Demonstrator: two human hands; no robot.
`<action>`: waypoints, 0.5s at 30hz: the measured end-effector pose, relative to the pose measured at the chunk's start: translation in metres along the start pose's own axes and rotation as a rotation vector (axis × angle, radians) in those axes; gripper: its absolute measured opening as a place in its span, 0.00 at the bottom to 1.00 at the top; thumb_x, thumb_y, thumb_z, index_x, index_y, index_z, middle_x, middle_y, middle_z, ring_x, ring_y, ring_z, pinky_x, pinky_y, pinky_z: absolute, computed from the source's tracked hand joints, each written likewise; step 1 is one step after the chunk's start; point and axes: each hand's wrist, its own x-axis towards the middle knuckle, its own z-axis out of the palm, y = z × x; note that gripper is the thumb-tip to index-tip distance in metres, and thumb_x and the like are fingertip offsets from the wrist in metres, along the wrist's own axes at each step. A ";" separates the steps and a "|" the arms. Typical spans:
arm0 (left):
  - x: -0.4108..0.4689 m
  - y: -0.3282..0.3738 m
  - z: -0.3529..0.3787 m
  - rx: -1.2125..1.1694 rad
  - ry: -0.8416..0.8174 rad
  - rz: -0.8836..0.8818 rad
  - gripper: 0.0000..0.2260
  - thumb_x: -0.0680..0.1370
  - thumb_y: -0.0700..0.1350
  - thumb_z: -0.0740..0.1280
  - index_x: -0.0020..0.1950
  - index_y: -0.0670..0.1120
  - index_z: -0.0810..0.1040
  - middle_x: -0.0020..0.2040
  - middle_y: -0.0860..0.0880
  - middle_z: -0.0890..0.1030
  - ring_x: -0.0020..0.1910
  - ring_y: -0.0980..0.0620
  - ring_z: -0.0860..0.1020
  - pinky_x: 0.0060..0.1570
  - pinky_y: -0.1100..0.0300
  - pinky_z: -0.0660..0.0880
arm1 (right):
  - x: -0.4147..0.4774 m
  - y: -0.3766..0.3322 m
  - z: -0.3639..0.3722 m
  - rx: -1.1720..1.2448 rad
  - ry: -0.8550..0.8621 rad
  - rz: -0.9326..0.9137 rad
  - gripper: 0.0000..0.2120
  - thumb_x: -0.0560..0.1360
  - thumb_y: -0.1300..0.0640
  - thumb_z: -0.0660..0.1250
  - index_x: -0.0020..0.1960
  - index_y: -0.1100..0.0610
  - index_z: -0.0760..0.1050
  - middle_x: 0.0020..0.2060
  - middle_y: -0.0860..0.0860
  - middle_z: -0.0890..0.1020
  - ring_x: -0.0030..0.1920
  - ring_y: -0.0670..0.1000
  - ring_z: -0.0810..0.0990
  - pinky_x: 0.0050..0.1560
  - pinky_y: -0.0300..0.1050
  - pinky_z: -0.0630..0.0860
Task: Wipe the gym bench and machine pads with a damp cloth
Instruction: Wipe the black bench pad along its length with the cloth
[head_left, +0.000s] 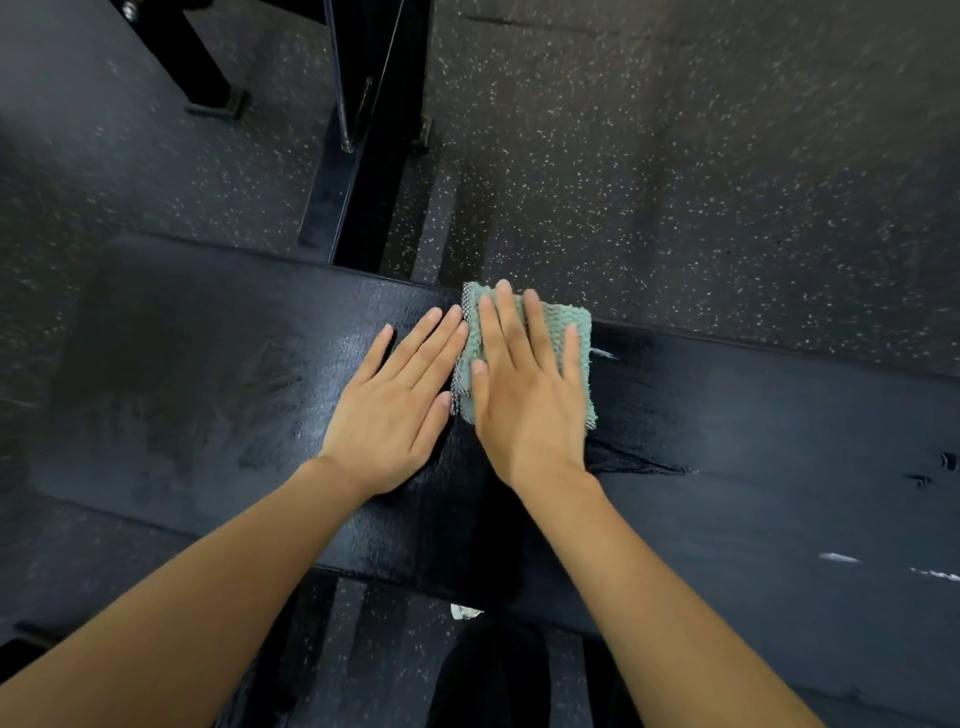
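Cloth (566, 322) pinned flat under right hand (524, 395)

The right hand lies palm down, fingers straight and spread, pressing the green cloth onto the black padded worktop (753, 415). The left hand (395, 400) rests flat just beside it, fingers straight, holding nothing. Damp streaks show left of that hand. Speckled floor (675, 182) lies beyond the fingertips.

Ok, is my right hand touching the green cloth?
Touching. The head view shows the right hand lying flat on the green cloth, its straight fingers pressing it onto the black bench pad.
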 end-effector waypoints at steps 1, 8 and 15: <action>0.000 0.000 0.000 0.002 -0.005 -0.001 0.26 0.83 0.49 0.47 0.81 0.43 0.53 0.81 0.48 0.53 0.80 0.51 0.51 0.78 0.47 0.49 | -0.004 0.009 -0.001 0.002 0.015 -0.003 0.27 0.82 0.50 0.42 0.81 0.52 0.44 0.80 0.46 0.47 0.80 0.49 0.43 0.78 0.55 0.41; -0.001 -0.001 -0.001 0.019 -0.028 0.000 0.26 0.84 0.49 0.46 0.81 0.44 0.53 0.82 0.49 0.52 0.81 0.51 0.50 0.78 0.48 0.49 | -0.037 0.084 -0.015 -0.057 0.057 0.113 0.27 0.82 0.50 0.42 0.81 0.52 0.48 0.80 0.46 0.49 0.80 0.49 0.45 0.78 0.57 0.45; 0.001 -0.001 -0.001 0.007 -0.023 -0.002 0.26 0.83 0.49 0.46 0.81 0.44 0.53 0.82 0.49 0.52 0.81 0.52 0.50 0.78 0.48 0.48 | -0.038 0.068 -0.011 0.014 0.131 0.317 0.28 0.82 0.49 0.40 0.81 0.53 0.47 0.80 0.47 0.48 0.80 0.52 0.45 0.76 0.59 0.40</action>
